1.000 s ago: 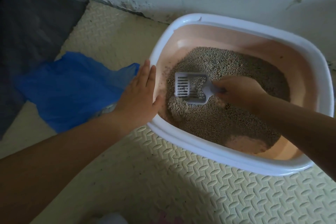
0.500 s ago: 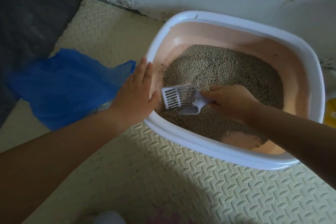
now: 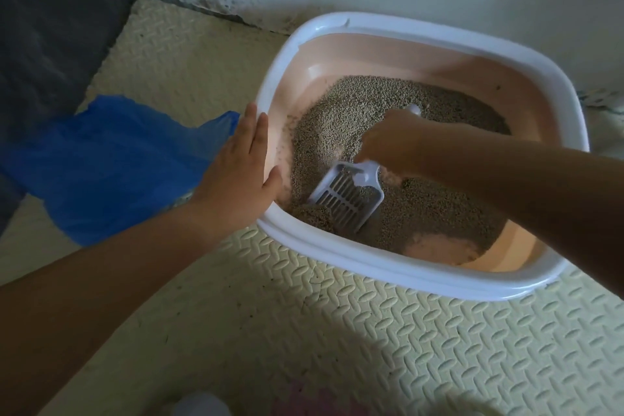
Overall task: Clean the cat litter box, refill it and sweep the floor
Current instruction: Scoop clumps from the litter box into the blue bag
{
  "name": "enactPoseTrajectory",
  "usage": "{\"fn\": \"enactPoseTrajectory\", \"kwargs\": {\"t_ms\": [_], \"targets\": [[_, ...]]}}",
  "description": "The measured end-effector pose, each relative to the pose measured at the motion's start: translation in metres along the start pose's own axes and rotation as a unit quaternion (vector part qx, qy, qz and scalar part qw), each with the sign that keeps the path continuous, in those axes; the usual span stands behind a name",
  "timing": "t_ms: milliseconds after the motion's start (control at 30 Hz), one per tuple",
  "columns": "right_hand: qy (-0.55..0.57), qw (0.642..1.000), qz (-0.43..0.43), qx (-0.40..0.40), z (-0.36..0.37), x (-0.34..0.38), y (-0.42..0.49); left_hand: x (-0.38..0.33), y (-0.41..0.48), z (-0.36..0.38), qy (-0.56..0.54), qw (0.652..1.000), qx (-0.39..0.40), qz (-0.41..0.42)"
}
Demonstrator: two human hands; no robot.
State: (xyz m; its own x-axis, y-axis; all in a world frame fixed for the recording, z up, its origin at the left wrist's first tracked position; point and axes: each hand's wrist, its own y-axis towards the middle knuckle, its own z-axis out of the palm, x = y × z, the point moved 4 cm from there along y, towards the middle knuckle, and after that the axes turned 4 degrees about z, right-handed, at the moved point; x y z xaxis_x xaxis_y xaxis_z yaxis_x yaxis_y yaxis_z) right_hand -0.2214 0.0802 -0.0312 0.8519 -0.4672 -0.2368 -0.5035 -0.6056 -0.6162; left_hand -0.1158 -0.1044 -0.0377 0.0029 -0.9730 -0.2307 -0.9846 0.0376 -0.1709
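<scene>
Scoop (image 3: 347,199) (in right hand (image 3: 385,142)) lies diagonal, head toward near-left rim (image 3: 270,226).

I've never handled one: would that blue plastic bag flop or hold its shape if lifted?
Probably floppy: the blue plastic bag lies crumpled and limp on the foam mat. Its thin, wrinkled film suggests it is light and easily pushed aside.

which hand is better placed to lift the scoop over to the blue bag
Right, probably. The right hand grips the scoop by its handle, slotted head down in the litter. The left hand lies flat on the litter box rim beside the blue bag, likely steadying it, and holds nothing.
</scene>
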Motion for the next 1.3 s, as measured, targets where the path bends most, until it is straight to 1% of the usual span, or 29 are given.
{"fn": "enactPoseTrajectory", "kwargs": {"t_ms": [67, 200, 267, 333, 500, 567, 633, 667, 700, 733, 833, 933, 1000, 1200, 1300], "targets": [[-0.004, 1.000, -0.006, 0.018, -0.009, 0.005, 0.008, 0.000, 0.000, 0.000, 0.010, 1.000, 0.001, 0.004], [-0.043, 0.994, -0.078, -0.060, -0.022, 0.016, 0.023, 0.001, 0.000, 0.000, 0.011, 1.000, -0.003, 0.007], [-0.055, 0.990, -0.103, -0.081, -0.022, 0.021, 0.030, 0.001, 0.000, 0.000, 0.011, 1.000, -0.001, 0.005], [-0.068, 0.986, -0.113, -0.100, -0.021, 0.021, 0.037, 0.000, 0.000, -0.001, 0.011, 1.000, 0.000, 0.005], [-0.057, 0.986, -0.114, -0.110, -0.015, 0.016, 0.039, -0.002, -0.001, -0.002, 0.004, 1.000, 0.003, 0.002], [-0.050, 0.978, -0.112, -0.167, -0.018, 0.013, 0.037, -0.003, -0.001, -0.003, 0.002, 1.000, 0.002, 0.005], [-0.070, 0.956, -0.114, -0.261, -0.021, 0.008, 0.035, -0.002, 0.000, -0.003, 0.002, 1.000, 0.000, 0.009], [-0.077, 0.949, -0.113, -0.284, -0.023, 0.005, 0.033, -0.002, 0.000, -0.003, 0.002, 1.000, 0.000, 0.009], [-0.075, 0.948, -0.110, -0.289, -0.024, 0.001, 0.031, -0.002, 0.000, -0.003, 0.001, 1.000, 0.000, 0.009], [-0.065, 0.954, -0.105, -0.273, -0.024, -0.002, 0.029, -0.002, -0.001, -0.003, 0.001, 1.000, 0.001, 0.009], [-0.009, 0.975, -0.091, -0.202, -0.014, -0.010, 0.029, -0.002, -0.001, -0.003, 0.002, 1.000, 0.001, 0.007], [0.054, 0.978, -0.106, -0.172, -0.004, -0.012, 0.027, -0.002, 0.000, -0.003, -0.006, 1.000, 0.002, 0.004], [0.078, 0.978, -0.109, -0.158, 0.003, -0.012, 0.026, -0.001, 0.000, -0.002, -0.010, 1.000, 0.001, 0.003], [0.132, 0.971, -0.102, -0.171, 0.013, -0.016, 0.030, 0.000, -0.002, -0.001, -0.013, 1.000, -0.004, 0.002], [0.176, 0.963, -0.077, -0.188, 0.017, -0.021, 0.030, 0.000, -0.001, -0.001, -0.008, 1.000, -0.008, 0.006]]}}
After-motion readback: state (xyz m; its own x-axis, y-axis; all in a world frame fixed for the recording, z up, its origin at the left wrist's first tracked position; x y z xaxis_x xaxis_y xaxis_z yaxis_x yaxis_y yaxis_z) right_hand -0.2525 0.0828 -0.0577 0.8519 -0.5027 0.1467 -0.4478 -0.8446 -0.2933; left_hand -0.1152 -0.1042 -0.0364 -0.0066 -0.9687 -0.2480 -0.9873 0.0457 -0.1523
